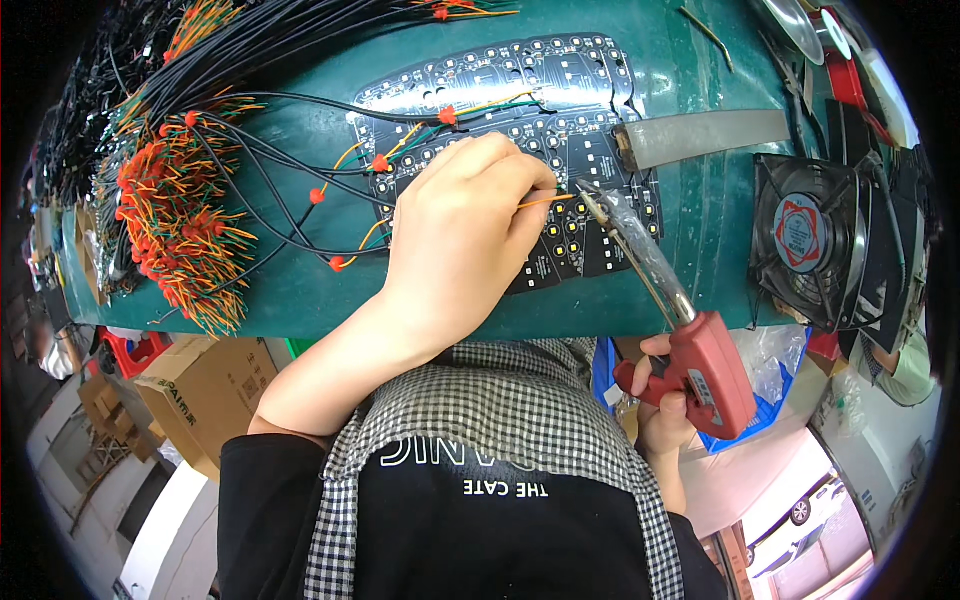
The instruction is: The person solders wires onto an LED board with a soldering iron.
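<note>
Left fingers (530, 176) pinched a thin orange wire (548, 200), its end jutting rightward over the flat black circuit board (575, 160)! Right fingers (656, 345) gripped a red plastic soldering gun (712, 370).

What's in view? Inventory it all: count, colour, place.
LED circuit boards: count unclear, black, table centre
cables: many, black with orange-green ends, table left
soldering gun: one, red, right hand
metal blade: one, grey, overlapping boards
axial fan: one, black, table right
worktable: one, green, upper half
cardboard boxes: several, brown, lower left
bin: one, blue, lower right
checked apron: one, black-and-white, torso
left hand: one, above boards, holding orange wire
right hand: one, gripping gun
</note>
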Demonstrator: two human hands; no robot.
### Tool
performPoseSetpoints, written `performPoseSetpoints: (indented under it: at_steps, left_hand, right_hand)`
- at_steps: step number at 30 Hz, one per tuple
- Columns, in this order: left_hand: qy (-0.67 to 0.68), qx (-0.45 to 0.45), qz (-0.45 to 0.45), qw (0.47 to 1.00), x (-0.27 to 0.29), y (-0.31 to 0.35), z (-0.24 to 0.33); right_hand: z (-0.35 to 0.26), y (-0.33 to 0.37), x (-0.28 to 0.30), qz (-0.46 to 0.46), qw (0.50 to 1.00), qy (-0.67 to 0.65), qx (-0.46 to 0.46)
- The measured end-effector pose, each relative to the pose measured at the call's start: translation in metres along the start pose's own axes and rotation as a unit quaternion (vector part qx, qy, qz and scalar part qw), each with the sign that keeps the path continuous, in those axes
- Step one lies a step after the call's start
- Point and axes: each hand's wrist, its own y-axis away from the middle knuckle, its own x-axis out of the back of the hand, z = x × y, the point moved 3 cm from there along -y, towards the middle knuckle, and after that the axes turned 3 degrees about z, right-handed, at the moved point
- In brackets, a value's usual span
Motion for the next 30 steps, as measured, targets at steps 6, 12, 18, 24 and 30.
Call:
performPoseSetpoints:
  at_steps: [6, 12, 18, 24, 30]
  left_hand:
    - [-0.046, 0.000, -0.004, 0.999, -0.002, -0.002, 0.003]
    - [-0.069, -0.001, 0.000, 0.998, -0.005, -0.003, 0.004]
    - [-0.064, 0.005, 0.001, 0.998, -0.005, -0.004, 0.005]
    - [-0.069, 0.022, -0.012, 0.997, -0.004, -0.004, 0.007]
    - [-0.079, 0.013, -0.023, 0.996, 0.001, -0.008, 0.009]
  right_hand:
    - [-0.003, -0.003, -0.007, 0.039, 0.994, 0.098, 0.011]
    - [0.000, 0.001, -0.003, 0.040, 0.991, 0.127, -0.012]
    - [0.011, 0.001, 0.012, 0.010, 0.996, 0.092, -0.011]
    - [0.002, 0.002, 0.006, 0.027, 0.998, 0.062, -0.009]
    - [-0.003, -0.004, 0.002, 0.047, 0.995, 0.072, 0.039]
